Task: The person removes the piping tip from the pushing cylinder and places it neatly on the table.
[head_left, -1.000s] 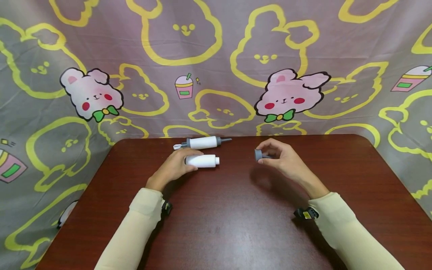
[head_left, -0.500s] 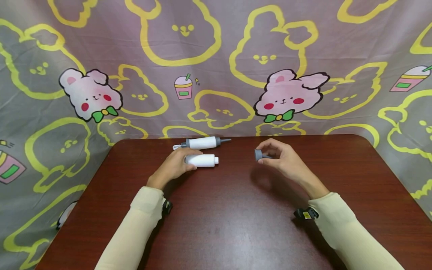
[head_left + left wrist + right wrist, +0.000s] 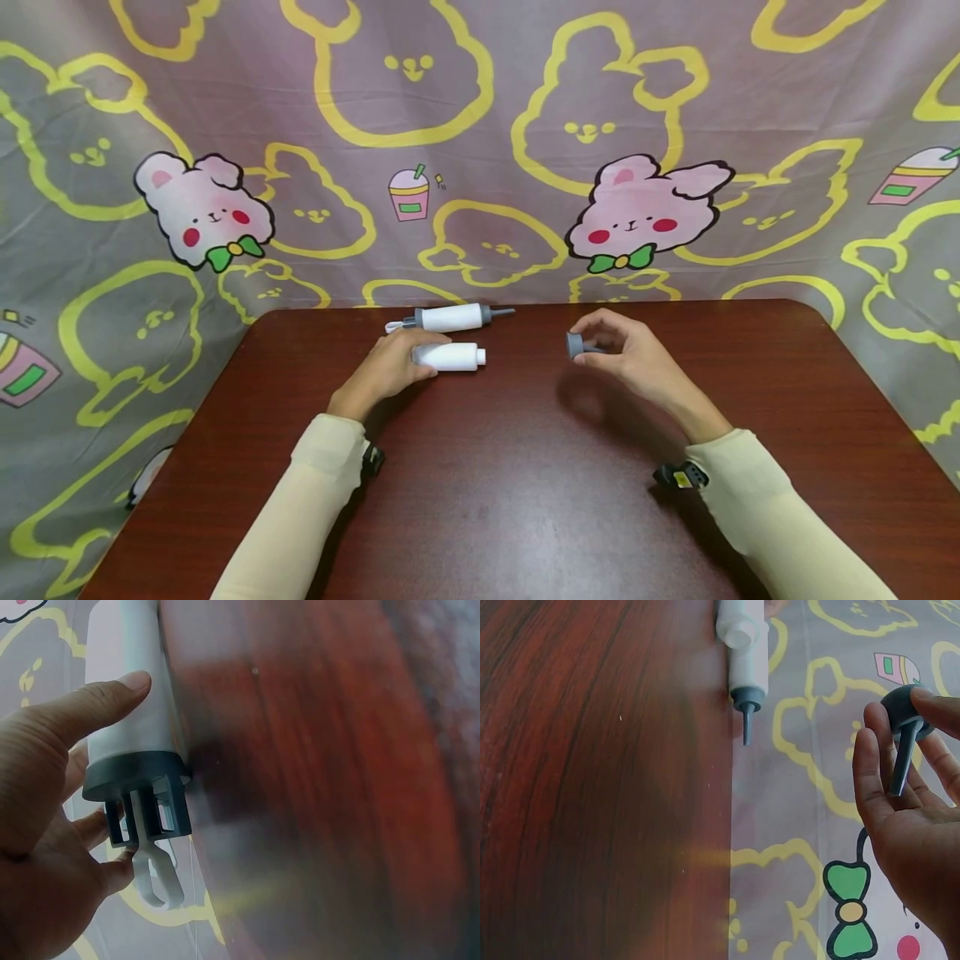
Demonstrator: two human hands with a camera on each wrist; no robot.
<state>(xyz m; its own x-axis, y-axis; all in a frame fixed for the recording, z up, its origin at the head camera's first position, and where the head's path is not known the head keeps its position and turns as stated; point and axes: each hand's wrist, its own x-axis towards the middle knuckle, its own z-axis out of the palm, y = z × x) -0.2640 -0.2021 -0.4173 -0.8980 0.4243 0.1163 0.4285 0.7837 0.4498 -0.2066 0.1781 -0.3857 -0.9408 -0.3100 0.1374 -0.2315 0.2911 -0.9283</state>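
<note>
My left hand [image 3: 386, 373] grips a white syringe-like tube [image 3: 456, 357] from its left end, the bare white neck pointing right. In the left wrist view the thumb lies along the tube, and a dark grey collar [image 3: 135, 776] with a white plunger handle [image 3: 156, 874] shows at its rear. To the right, my right hand [image 3: 637, 354] pinches a grey nozzle cap [image 3: 574, 345] between thumb and fingers, apart from the tube. The right wrist view shows the cap's thin spout [image 3: 905, 761] pointing back over the palm.
A second white tube [image 3: 452, 317], fitted with a grey nozzle [image 3: 501, 312], lies just behind the held one near the far edge of the brown wooden table [image 3: 487, 467]. Patterned fabric [image 3: 480, 167] hangs close behind and beside the table.
Both hands stay nearly still, holding the tube and the nozzle cap apart. The tube sits a hair further left than a second ago.
</note>
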